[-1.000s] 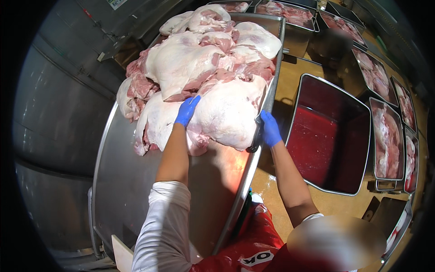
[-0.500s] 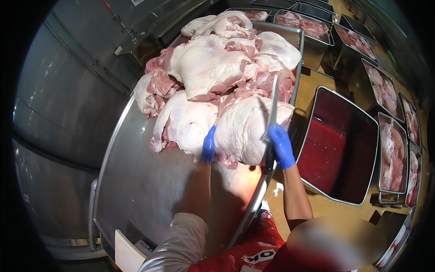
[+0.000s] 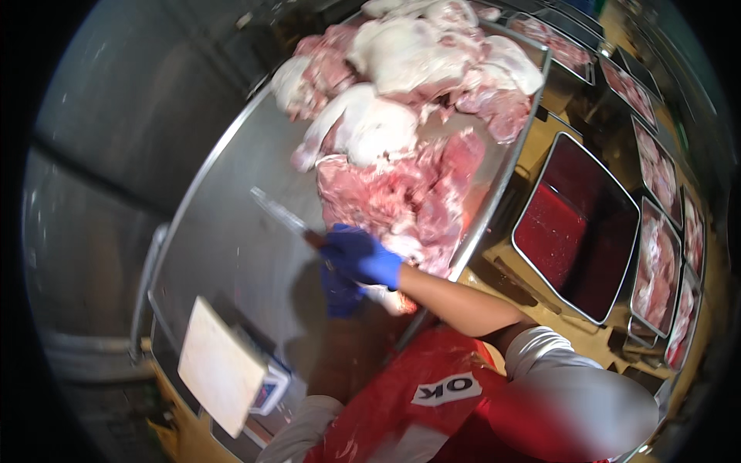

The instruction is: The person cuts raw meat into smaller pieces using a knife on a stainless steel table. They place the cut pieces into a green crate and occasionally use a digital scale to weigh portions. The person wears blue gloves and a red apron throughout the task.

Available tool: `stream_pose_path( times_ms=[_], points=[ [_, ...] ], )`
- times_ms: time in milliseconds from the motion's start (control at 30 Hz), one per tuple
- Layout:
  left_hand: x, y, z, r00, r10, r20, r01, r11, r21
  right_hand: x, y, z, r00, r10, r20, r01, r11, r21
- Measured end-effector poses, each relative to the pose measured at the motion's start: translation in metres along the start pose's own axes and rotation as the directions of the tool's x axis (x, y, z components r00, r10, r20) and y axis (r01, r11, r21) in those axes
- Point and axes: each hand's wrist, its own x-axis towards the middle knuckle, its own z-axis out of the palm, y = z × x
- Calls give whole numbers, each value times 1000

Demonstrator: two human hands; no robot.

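Note:
In my gloved right hand (image 3: 361, 257) is a knife (image 3: 279, 211), its blade reaching out over the bare steel toward the far left. My gloved left hand (image 3: 340, 296) lies just below and partly behind the right one, by the near end of a large cut of raw meat (image 3: 401, 185). Its fingers are hidden and smeared by motion. That cut rests with its pink flesh side up on the steel table (image 3: 224, 247). Beyond it, more cuts with pale skin (image 3: 413, 58) are heaped at the table's far end.
A metal bin (image 3: 519, 231) with red liquid stands right of the table. Several metal tubs of meat (image 3: 658, 258) line the far right. At the table's near left stand a white board (image 3: 220, 366) and a scale-like device (image 3: 272, 390). A steel wall (image 3: 116, 139) rises on the left.
The near cut has turned from skin side up to flesh side up. My right hand and knife have swung left across the table; my left hand has come nearer to me. The view has shifted.

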Motion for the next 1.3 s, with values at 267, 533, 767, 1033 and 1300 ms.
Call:
stream_pose_path(
  times_ms=[267,533,767,1033,1300],
  points=[
    [-89,48,-76,823,522,225,-331,117,937,-135,9,-53,927,371,-58,-358,920,161],
    [-85,16,-49,764,591,259,-158,-218,963,-209,55,-100,812,430,-395,-365,902,231],
    [-17,24,-15,783,605,146,119,-377,919,-269,104,-103,694,576,-431,-411,810,419],
    [97,99,-25,682,675,280,97,-464,881,-226,117,-153,715,548,-434,-380,826,417],
    [52,30,41,677,334,657,-437,-536,722,-175,157,-173,806,554,-207,-317,701,639]
  ],
)
